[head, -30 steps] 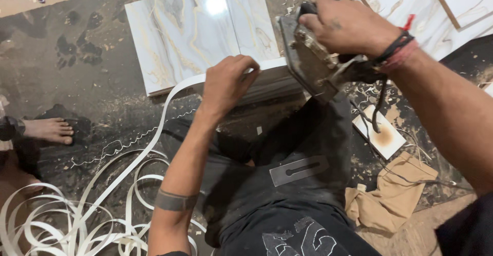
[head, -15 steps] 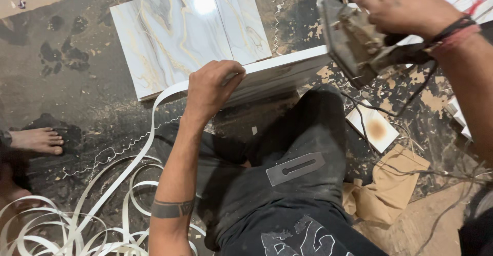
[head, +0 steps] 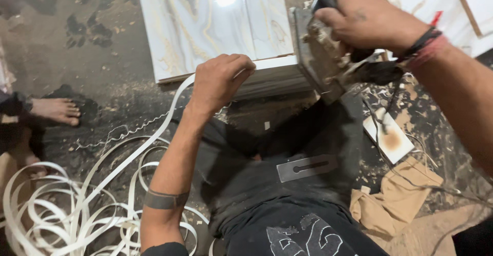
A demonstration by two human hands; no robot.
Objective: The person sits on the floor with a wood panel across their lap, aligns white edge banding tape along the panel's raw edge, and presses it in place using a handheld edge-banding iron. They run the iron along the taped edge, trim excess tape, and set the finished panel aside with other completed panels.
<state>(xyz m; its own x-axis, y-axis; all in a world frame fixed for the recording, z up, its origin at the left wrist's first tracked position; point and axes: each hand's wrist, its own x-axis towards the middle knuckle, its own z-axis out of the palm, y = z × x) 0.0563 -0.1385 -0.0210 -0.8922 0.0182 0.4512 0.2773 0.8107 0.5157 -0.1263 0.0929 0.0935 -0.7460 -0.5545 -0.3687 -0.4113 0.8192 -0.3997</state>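
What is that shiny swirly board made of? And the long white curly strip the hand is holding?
The board looks like wood sheet with a glossy marble-pattern laminate: it reflects a light, and its edge looks pale and layered. The white strip seems thin flexible plastic edge banding, since it curls in loose loops; the left hand pinches it.

We see a glossy marble-patterned panel [head: 215, 27], white and pale grey with gold veining and a bright white glare spot near its top. Its near edge carries a white edge-banding strip [head: 169, 113], which runs down into a heap of cream-white coils [head: 77, 210] on the dark, dust-speckled floor [head: 102, 56]. Our right hand [head: 370, 20] wears black and red wrist threads; the power trimmer [head: 328, 61] beneath it is grey metal, smeared with tan dust. Our left hand [head: 221, 79] has a dark band tattooed on the forearm. Our trousers [head: 277, 184] are black, with a grey metal blade [head: 307, 168] on them. A tan cloth [head: 393, 197] lies beside a white offcut [head: 389, 137] with a brown scorch mark.
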